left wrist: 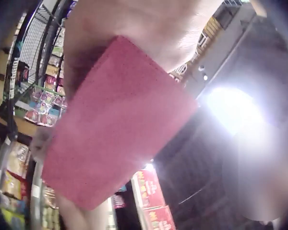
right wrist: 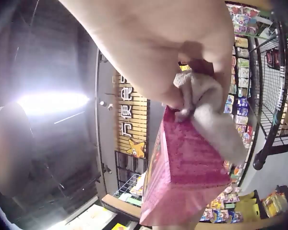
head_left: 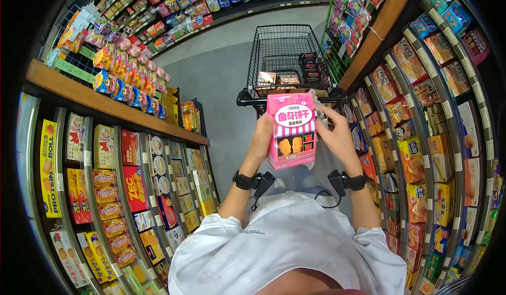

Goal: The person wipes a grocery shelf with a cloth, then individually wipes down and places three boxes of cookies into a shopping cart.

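A pink cookie box [head_left: 293,131] with a picture window is held upright in front of the chest. The left hand [head_left: 260,140] grips its left side; in the left wrist view the palm [left wrist: 139,24] lies against the pink box [left wrist: 115,124]. At the box's upper right is the right hand [head_left: 337,137], with a greyish-white fluffy item [head_left: 319,103] by its fingers. The right wrist view shows the right hand [right wrist: 182,43] pinching that fluffy item [right wrist: 211,110] beside the pink box [right wrist: 197,158].
Beyond the box stands a black wire shopping cart [head_left: 287,42] holding several packages, its handle [head_left: 247,101] close to the hands. Shelves of boxed snacks [head_left: 129,187] line the left, with more packaged snacks [head_left: 416,163] on the right. Hanging bags [head_left: 124,79] fill a left rack.
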{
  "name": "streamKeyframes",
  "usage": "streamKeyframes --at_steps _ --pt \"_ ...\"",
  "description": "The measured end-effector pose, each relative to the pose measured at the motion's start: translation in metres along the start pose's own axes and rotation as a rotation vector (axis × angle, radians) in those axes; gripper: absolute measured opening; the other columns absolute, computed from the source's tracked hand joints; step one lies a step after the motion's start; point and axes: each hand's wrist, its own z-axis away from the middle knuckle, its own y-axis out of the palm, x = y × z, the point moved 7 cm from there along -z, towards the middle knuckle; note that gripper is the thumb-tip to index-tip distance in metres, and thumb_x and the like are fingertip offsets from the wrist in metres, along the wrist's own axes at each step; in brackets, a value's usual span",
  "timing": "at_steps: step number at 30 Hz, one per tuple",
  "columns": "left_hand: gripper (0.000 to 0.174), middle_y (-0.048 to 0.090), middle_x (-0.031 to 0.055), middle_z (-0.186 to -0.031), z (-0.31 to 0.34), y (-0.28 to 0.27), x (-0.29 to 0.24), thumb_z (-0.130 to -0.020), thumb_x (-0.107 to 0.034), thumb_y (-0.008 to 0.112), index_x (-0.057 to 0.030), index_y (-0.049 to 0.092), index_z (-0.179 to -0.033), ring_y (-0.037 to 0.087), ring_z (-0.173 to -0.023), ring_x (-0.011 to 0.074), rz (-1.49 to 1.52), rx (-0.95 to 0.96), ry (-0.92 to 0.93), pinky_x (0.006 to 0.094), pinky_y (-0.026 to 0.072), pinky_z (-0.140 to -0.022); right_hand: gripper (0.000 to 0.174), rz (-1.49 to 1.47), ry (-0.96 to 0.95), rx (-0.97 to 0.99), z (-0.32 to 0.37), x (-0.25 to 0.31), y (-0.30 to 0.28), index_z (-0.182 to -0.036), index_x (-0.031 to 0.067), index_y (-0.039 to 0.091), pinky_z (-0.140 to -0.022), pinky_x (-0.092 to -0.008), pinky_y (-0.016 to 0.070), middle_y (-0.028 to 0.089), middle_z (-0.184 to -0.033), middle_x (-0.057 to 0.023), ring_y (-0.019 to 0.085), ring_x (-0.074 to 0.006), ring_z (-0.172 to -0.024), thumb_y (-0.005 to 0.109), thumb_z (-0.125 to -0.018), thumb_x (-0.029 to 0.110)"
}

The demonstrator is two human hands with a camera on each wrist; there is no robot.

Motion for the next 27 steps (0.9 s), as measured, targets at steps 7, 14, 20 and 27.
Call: streamKeyframes --at_steps 7,14,20,27 --pt "0.033 0.070 0.0062 -0.110 -0.059 0.052 -0.048 -0.096 -0.010 0.071 0.0022 0.058 -0.123 0.067 -0.096 0.0099 -0.187 -0.155 0.088 0.0277 0.0547 -0.086 0.035 0.017 -0.085 0.165 -0.042 0.002 -0.059 -0.121 0.0018 0.070 -0.070 -0.0260 0.0455 0.066 -0.106 -0.0075 0.060 -0.0133 -0.086 0.065 -0.086 0.003" --pt "0.030 0.069 0.0069 -0.108 -0.120 0.061 -0.032 -0.100 -0.021 0.067 -0.0016 0.058 -0.121 0.070 -0.093 0.0129 -0.007 -0.399 0.147 0.0305 0.0583 -0.082 0.034 -0.189 0.039 0.241 -0.045 -0.048 -0.097 -0.120 0.0009 0.069 -0.090 -0.0301 0.0490 0.063 -0.118 -0.0105 0.061 -0.0175 -0.108 0.064 -0.087 -0.001" --pt "0.039 0.069 0.0157 -0.122 -0.165 0.063 0.024 -0.108 -0.032 0.045 -0.0005 0.056 -0.129 0.070 -0.105 0.0266 0.437 -0.305 -0.154 0.0404 0.0582 -0.094 0.030 -0.316 -0.039 -0.040 -0.072 -0.043 -0.128 -0.121 -0.0031 0.065 -0.086 -0.0258 0.0472 0.061 -0.110 -0.0106 0.060 -0.0156 -0.100 0.061 -0.091 -0.002" --pt "0.049 0.065 0.0162 -0.131 -0.205 0.064 0.076 -0.110 -0.040 0.035 -0.0027 0.054 -0.135 0.066 -0.115 0.0284 0.483 -0.353 -0.351 0.0442 0.0525 -0.102 0.043 0.060 -0.237 -0.314 -0.115 -0.028 -0.100 -0.132 0.0000 0.059 -0.085 -0.0414 0.0515 0.058 -0.116 -0.0203 0.062 -0.0400 -0.104 0.068 -0.090 0.006"
